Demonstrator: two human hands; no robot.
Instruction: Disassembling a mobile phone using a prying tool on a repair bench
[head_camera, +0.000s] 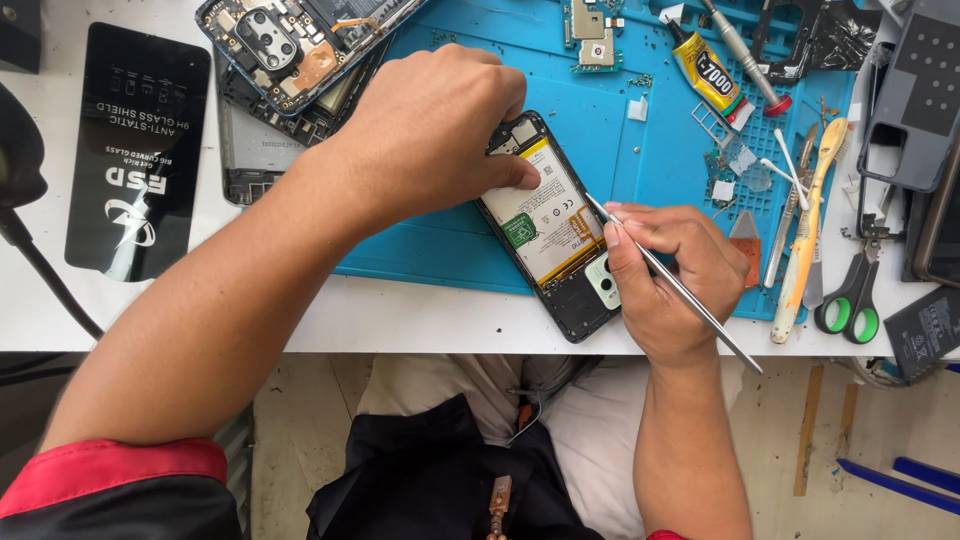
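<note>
The opened smartphone (553, 226) lies tilted across the front edge of the blue repair mat (640, 160), with its lower end over the white table (400, 315) near the front edge. Its back cover is off, so I see the white battery (545, 215) with yellow border and a green sticker, and a pale green part at the lower end.

My left hand (430, 130) presses down on the upper end of the phone, the thumb flat on the battery top; it grips nothing, it only holds the phone in place. My right hand (672, 275) is closed around thin metal tweezers (672, 285), held like a pen, and their tip touches the right edge of the battery.

On the mat toward the right edge lie a yellow glue tube (705, 72), a screwdriver (745, 55) with red end, a small white SIM tray (712, 125) and a yellow toothbrush (805, 235). Just beside the toothbrush, at the front right corner of the mat, are scissors (848, 300) with green handles.

At the back of the table, left of my left hand, another opened phone (290, 45) rests on a stack of phone parts. Farther to the left edge lies a black screen protector package (135, 150). A dark phone case (915, 95) is at the right back corner.
</note>
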